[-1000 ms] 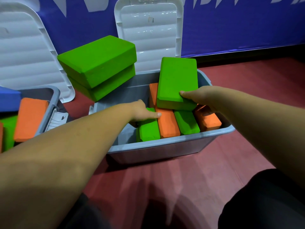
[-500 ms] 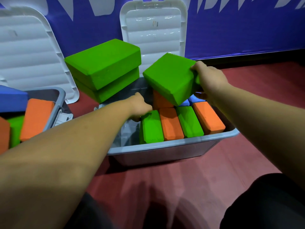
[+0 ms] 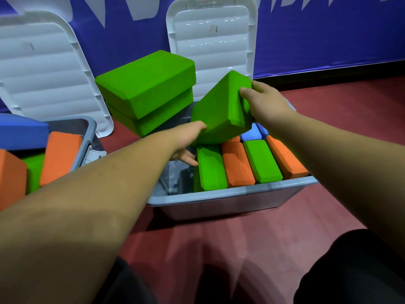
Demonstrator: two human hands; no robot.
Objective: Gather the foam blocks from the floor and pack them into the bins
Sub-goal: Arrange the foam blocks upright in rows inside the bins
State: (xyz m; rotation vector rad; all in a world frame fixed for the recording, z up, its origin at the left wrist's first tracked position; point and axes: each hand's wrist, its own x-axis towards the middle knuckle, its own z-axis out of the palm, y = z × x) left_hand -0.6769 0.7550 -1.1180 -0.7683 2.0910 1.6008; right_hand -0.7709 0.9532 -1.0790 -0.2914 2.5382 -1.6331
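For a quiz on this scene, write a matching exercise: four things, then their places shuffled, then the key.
1. tilted green block
2. light blue block
3. right white lid
4. stacked green pair

a. leaning on the blue wall
b. in the front bin, behind the block row
c. gripped by left hand and right hand
d. piled left of that lid

Pairs: 1-c, 2-b, 3-a, 4-d

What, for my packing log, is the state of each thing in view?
held green block: tilted, raised over gray bin.
right hand: grips its upper end.
left hand: holds its lower corner.
gray bin: open, partly filled.
white lid: upright behind it.
green stack: two blocks, one atop another.
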